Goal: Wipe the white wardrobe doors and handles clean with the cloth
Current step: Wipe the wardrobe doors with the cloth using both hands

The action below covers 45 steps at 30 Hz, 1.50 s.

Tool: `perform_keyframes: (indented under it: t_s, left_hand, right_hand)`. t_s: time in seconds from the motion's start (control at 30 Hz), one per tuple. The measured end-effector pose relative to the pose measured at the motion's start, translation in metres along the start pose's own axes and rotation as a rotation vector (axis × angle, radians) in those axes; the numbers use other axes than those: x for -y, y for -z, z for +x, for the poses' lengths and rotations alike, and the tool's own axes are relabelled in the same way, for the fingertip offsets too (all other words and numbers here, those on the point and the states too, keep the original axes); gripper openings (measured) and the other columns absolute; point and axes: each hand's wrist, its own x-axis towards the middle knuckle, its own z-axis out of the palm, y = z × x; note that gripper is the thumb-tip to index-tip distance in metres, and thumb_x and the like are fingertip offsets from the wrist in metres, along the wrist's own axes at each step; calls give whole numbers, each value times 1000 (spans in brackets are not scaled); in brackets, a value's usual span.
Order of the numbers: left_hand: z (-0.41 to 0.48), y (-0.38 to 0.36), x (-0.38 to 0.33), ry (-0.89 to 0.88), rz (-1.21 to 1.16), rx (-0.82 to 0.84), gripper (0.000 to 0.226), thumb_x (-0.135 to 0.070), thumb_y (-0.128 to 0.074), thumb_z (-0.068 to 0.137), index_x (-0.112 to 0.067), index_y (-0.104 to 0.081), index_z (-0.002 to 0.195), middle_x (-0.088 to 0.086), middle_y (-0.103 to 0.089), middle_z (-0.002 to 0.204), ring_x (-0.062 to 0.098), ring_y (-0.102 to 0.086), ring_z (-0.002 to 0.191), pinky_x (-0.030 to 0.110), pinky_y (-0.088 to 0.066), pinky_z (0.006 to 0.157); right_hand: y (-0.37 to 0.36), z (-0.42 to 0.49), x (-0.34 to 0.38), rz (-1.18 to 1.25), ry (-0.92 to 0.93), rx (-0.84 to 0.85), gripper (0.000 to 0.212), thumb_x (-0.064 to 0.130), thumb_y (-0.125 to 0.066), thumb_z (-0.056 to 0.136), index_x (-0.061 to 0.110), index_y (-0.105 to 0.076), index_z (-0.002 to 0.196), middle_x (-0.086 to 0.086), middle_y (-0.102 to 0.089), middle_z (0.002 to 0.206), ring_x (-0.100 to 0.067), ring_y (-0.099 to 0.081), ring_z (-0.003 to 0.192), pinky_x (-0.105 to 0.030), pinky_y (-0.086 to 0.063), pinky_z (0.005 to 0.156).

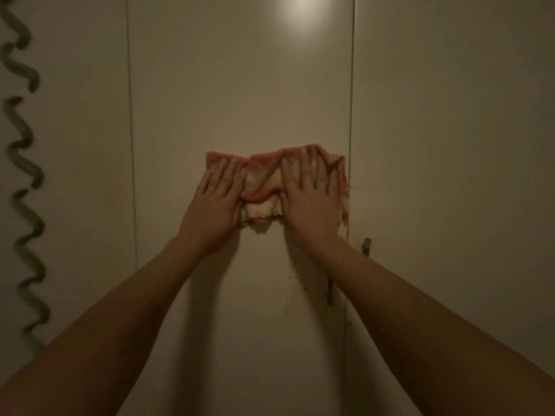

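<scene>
Item 1, left edge of the frame: green wavy strip (pixel 27 175), running top to bottom in loops.

Item 2, left third: left door (pixel 90 145), pale and plain, ending at a thin vertical seam.

Item 3, centre: middle door (pixel 240 85), pale, with a bright light spot (pixel 300 13) at the top edge and a few dark specks (pixel 292 280) low down.

Item 4, centre: your left hand (pixel 214 205). Grip wide, fingers straight, palm pressed flat on the cloth's left end.

Item 5, centre: cloth (pixel 261 178), orange and cream, bunched in folds, spread against the middle door between and under both hands, its right edge at the right seam.

Item 6, just right of centre: your right hand (pixel 312 202). Grip wide, fingers straight and spread, pressed flat on the cloth's right half.

Item 7, below the right hand: handle (pixel 366 246), small, just right of the seam; a second dark handle piece (pixel 330 291) shows left of the seam, partly hidden by your forearm.

Item 8, right third: right door (pixel 450 145), pale and plain.
</scene>
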Motion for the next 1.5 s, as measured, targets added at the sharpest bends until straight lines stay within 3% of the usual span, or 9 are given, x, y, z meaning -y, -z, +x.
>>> perform_keyframes:
  t_s: [0.17, 0.33, 0.7, 0.93, 1.1, 1.3, 1.5]
  left_hand:
    - [-8, 3, 38, 49, -3, -11, 60, -31, -27, 97, -8, -19, 152, 14, -16, 160, 31, -10, 149, 47, -13, 121]
    - [-16, -1, 49, 123, -31, -17, 62, -33, -26, 98, -10, -12, 154, 15, -11, 162, 30, -3, 150, 47, -9, 122]
    - [-125, -43, 5, 185, -61, 26, 66, -26, -34, 93, -6, -14, 153, 21, -14, 160, 34, -4, 149, 49, -9, 120]
    - [-199, -72, -32, 161, -31, 94, 69, -17, -41, 86, -5, -21, 151, 22, -23, 157, 38, -11, 148, 55, -20, 115]
    - [-249, -91, -57, 129, -31, 193, 80, -23, -47, 79, -9, -17, 153, 20, -24, 157, 38, -13, 147, 56, -24, 112]
    - [-261, -94, -69, 144, -39, 230, 78, -25, -44, 79, -11, -18, 152, 17, -31, 154, 36, -15, 146, 54, -25, 111]
    - [-212, -79, -46, 189, -71, 182, 67, -25, -43, 89, -8, -22, 151, 20, -23, 157, 38, -19, 146, 55, -26, 113]
  right_hand:
    - [1, 16, 30, 25, 59, 34, 62, 44, -35, 103, 26, -15, 159, -11, -7, 167, -33, -7, 153, -52, -3, 120]
    - [-3, 16, 45, 50, 40, -9, 62, 43, -36, 102, 27, -17, 159, -10, -9, 167, -31, -9, 153, -51, -2, 121]
    - [-48, -101, 57, 38, 108, 25, 69, 38, -53, 98, 24, -23, 158, -10, -14, 166, -29, -11, 151, -50, -3, 121]
    - [-72, -197, 58, 8, 179, 61, 67, 29, -48, 94, 18, -27, 157, -11, -16, 165, -30, -13, 153, -53, -9, 122]
    - [-86, -254, 54, -30, 185, 118, 68, 27, -42, 87, 20, -35, 154, -9, -26, 163, -30, -28, 148, -57, -26, 115]
    - [-91, -274, 49, -47, 192, 154, 70, 25, -45, 83, 21, -38, 152, -7, -31, 161, -31, -33, 144, -58, -30, 113]
    - [-75, -219, 50, -21, 162, 85, 66, 25, -41, 87, 19, -39, 153, -9, -29, 161, -30, -31, 147, -53, -13, 120]
